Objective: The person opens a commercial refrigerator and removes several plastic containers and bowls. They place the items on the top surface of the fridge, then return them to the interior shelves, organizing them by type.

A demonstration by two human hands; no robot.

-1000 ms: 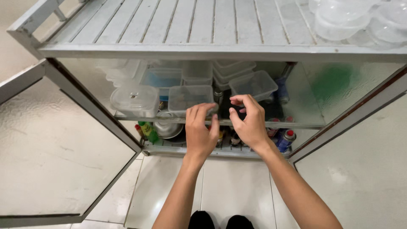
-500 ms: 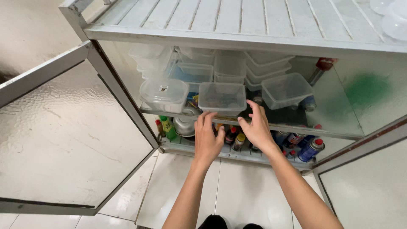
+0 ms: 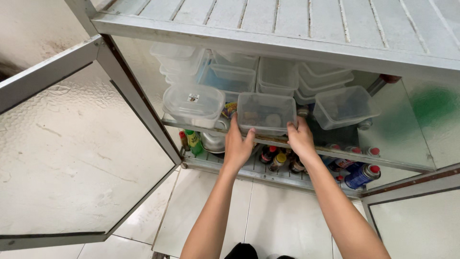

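Clear rectangular container [image 3: 266, 113] sits on the cabinet's glass shelf [image 3: 182, 125], at the front edge, about mid-width, held between both hands. Left hand [image 3: 237, 144] grips its left end, thumb up along the side wall, fingers curled under the front lower corner; right hand [image 3: 301, 139] grips the right end, fingertips on the lower right corner, palm below the shelf edge. Both forearms reach straight up and forward from the bottom of the view, wrists slightly bent back, fingers closed on the container. Against half a second ago: hands sit a bit wider and firmer on the container's ends, container looks set lower at the shelf edge, camera has shifted closer and left. A second ago the hands were empty-looking, fingers pinched together in front of the shelf. Just left of the container, a round lidded tub [image 3: 193, 104]; right, a tilted open tub [image 3: 346, 106]; behind, stacked clear tubs [image 3: 278, 76]. Below the shelf, bottles [image 3: 274, 160] and a blue spray can [image 3: 362, 175]. Open glass door [image 3: 72, 148] swings out at left.
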